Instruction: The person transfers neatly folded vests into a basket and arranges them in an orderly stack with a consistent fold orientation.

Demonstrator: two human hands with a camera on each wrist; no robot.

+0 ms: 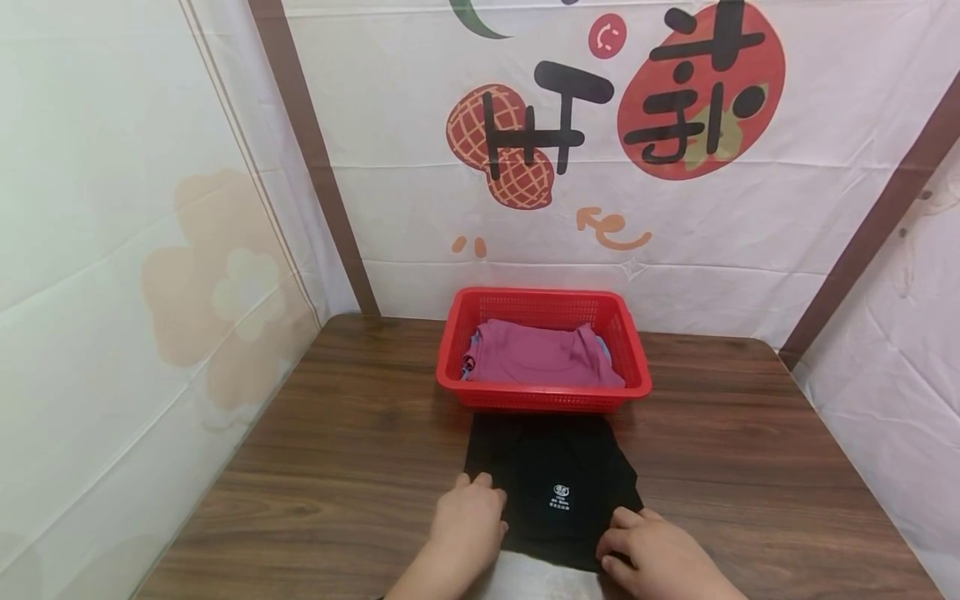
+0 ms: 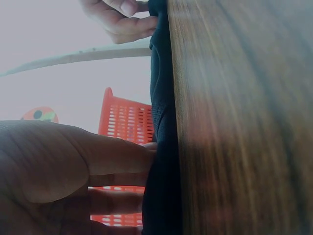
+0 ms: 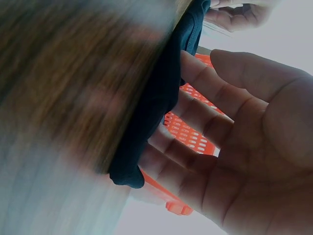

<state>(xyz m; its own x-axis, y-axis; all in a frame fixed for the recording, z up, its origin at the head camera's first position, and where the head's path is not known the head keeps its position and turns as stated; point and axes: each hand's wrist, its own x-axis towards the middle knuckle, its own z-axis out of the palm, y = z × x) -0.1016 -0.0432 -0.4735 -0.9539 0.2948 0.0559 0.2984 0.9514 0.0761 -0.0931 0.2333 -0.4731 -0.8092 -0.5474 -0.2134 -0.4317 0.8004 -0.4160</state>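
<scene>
A black folded garment [image 1: 551, 467] with a small white print lies on the wooden table in front of the red basket. My left hand [image 1: 471, 517] touches its near left edge; in the left wrist view, the thumb and fairly straight fingers meet the black cloth [image 2: 164, 137]. At the near right edge rests my right hand [image 1: 652, 550]. The right wrist view shows its fingers [image 3: 195, 110] extended against the cloth, with the thumb held apart. Neither hand lifts the garment off the table.
The red plastic basket [image 1: 543, 400] stands behind the garment and holds a folded pink garment [image 1: 532, 354] over some bluish cloth. Brown wooden table [image 1: 360, 467] stretches to both sides. White printed fabric walls [image 1: 405, 217] rise at the back and sides. A pale shiny patch [image 1: 536, 579] shows at the near edge.
</scene>
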